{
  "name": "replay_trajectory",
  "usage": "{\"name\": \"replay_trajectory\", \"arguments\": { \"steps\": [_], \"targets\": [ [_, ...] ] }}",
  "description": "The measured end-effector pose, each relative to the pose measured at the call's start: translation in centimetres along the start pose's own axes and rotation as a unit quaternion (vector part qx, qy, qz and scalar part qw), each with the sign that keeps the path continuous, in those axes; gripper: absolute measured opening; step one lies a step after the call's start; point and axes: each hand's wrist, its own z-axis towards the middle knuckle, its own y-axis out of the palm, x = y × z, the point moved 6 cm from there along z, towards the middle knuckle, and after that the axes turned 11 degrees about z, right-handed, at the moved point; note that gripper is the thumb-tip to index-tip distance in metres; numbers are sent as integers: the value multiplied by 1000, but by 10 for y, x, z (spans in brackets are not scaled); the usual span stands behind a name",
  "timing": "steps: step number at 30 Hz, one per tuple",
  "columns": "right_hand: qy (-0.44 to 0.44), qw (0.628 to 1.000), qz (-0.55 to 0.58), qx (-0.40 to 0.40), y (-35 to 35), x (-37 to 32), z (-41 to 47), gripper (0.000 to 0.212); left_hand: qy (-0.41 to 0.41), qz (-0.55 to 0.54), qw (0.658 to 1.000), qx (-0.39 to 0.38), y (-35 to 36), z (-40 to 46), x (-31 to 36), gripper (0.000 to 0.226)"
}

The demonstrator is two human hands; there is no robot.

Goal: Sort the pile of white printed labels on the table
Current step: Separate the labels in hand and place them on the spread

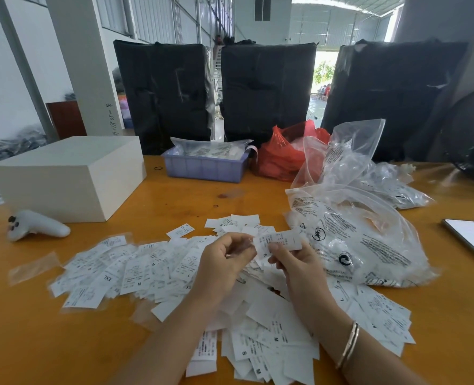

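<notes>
Two hands: both were raised just above the pile, near its middle, well apart from the table's edges
Right hand [294,262]: pinched a small sheaf of labels [278,241] between thumb and fingers; a bangle sat on that wrist
Left hand [224,259]: fingers curled towards the sheaf's left end; whether they touched it could not be told
Held labels: long axis ran roughly left to right, tilted slightly; an "S" showed on a lower label
Pile of labels [152,270]: spread across the orange table [35,343], directly under and on both sides of the hands, more of it to the left
Nearer hand: the left lay closer to the wide left spread, the right to the labels beside the clear plastic bags [355,234]
Likely step: reading sizes, then laying each label with its like
Risk: thin slips could slide or stick together
</notes>
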Motion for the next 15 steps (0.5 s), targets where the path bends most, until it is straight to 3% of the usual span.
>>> {"name": "replay_trajectory", "arguments": {
  "steps": [4, 11, 15],
  "targets": [
    [-10, 1000, -26, 12, -1, 0, 0, 18, 1, -5, 1000, 6, -3, 0, 1, 16],
    [-11, 992, 110, 61, -16, -3, 6, 6, -4, -24, 1000, -11, 0, 0, -1, 17],
    [-24, 997, 57, 51, -13, -3, 4, 4, 1, -19, 1000, -11, 2, -1, -1, 17]
  ]
}}
